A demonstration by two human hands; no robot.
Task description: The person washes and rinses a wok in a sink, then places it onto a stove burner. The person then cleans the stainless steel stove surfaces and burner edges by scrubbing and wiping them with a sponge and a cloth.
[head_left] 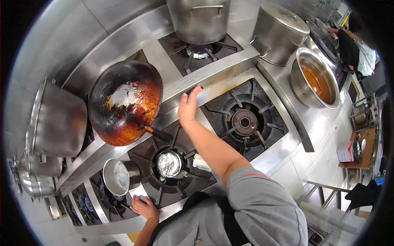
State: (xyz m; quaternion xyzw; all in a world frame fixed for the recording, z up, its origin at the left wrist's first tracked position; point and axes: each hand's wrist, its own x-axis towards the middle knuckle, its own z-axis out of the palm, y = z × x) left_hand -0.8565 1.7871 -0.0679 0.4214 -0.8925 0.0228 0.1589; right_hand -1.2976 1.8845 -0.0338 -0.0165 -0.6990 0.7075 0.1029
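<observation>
Over a steel stove, two hands spread wide

At the stove's [283, 155] front left, the left hand [144, 208] lay low, just beside a small saucepan [134, 174]. Its fingers were bent, and whether they were clamped on anything could not be told. The saucepan stood tilted near the front burner [169, 165], its mouth facing up and some pale contents inside.

Farther back, the right hand [189, 104] reached out to the raised steel ledge [213, 78] between the two rows of burners. Its fingers were stretched forward with the thumb a little apart; whether the fingertips pinched anything at the ledge could not be told.

To the left of that hand, a large scorched wok [125, 121] sat tilted across the ledge, its handle [158, 133] pointing over the front burner. A white bundle [201, 162] lay on that burner's right side, below the right forearm. Tall pots [201, 22] stood behind, and at the right a wide pot [298, 88] held brown liquid [315, 82].
</observation>
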